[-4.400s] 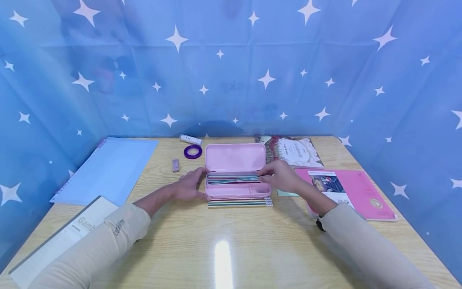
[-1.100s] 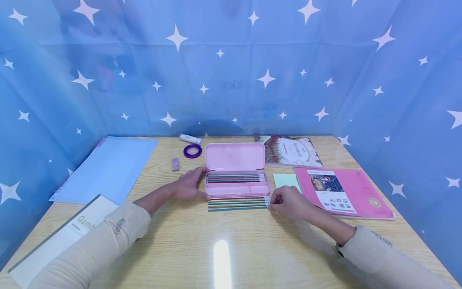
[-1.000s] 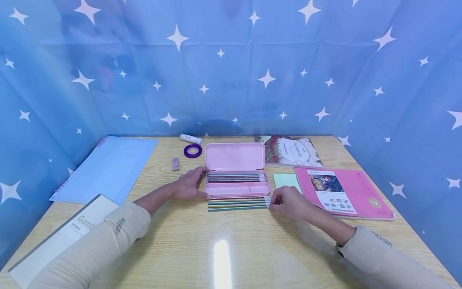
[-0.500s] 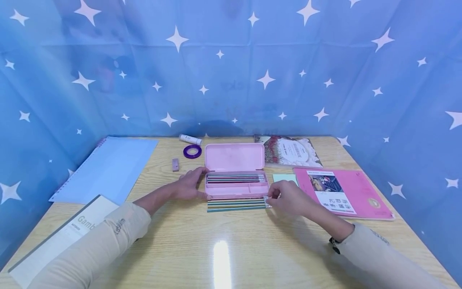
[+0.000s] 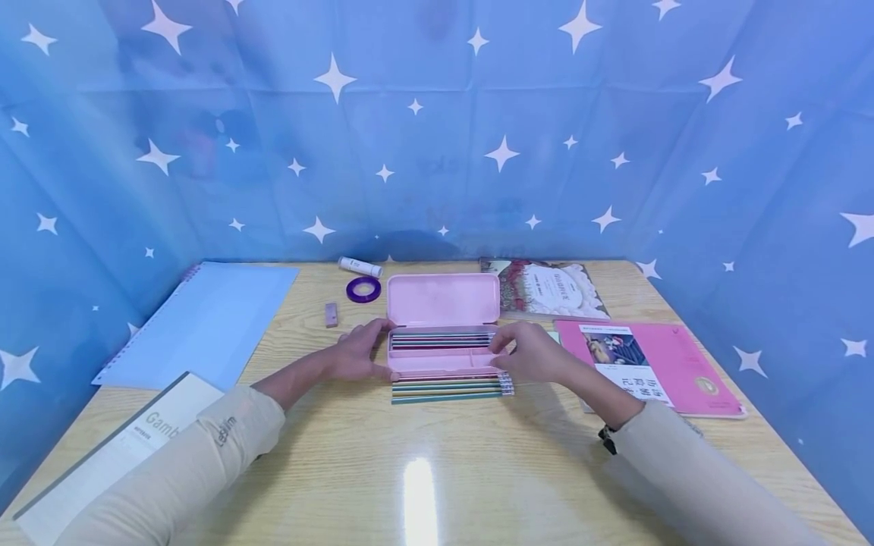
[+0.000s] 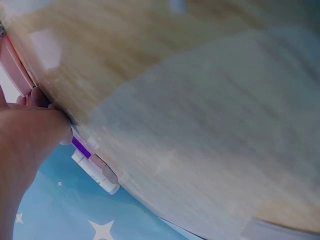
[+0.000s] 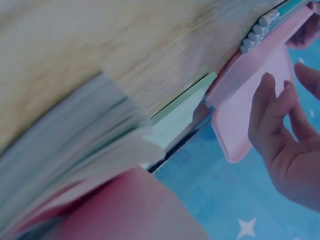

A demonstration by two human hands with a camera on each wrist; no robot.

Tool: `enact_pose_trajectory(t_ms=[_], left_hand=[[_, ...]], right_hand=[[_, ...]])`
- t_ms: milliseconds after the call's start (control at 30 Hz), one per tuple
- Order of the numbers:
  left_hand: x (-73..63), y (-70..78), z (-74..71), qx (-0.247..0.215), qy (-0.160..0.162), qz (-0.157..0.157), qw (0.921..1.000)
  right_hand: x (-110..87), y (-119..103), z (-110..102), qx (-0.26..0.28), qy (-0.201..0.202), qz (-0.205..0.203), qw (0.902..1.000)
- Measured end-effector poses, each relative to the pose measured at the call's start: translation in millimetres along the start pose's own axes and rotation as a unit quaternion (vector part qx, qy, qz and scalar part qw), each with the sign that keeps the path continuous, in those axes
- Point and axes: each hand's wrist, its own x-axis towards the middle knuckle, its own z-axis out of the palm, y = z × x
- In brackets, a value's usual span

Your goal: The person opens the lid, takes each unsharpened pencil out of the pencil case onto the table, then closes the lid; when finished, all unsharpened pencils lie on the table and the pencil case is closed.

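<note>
Hovering over the pink pencil case (image 5: 426,361), the right hand (image 5: 536,353) held nothing, its fingers (image 7: 261,102) parted; the left hand (image 5: 355,354) gripped the case's end. Boxed pencils (image 5: 437,341) lay just left of the right fingers, loose pencils (image 5: 447,389) before them on the bench (image 5: 328,462). Step judged: transferring pencils; next move likely called for pinching one by its end.

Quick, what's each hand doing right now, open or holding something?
Left hand: closed, holding the left end of the pink pencil case.
Right hand: open, fingers loosely bent, holding nothing.
</note>
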Motion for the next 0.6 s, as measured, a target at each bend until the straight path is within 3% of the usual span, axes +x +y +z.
enact_pose_trajectory(t_ms=[200,433,600], left_hand=[[1.2,-2.0,1.0,-0.002,0.000,0.000,1.0000],[0.8,-0.5,-0.1,0.000,-0.001,0.000,1.0000],[-0.6,0.3,0.0,-0.002,-0.002,0.000,1.0000]], right_hand=[[14.1,3.6,2.3,-0.014,-0.001,-0.002,0.9999],[24.5,4.3,4.0,-0.005,-0.045,0.019,0.9988],[29.2,4.9,5.0,-0.033,-0.059,0.003,0.9977]])
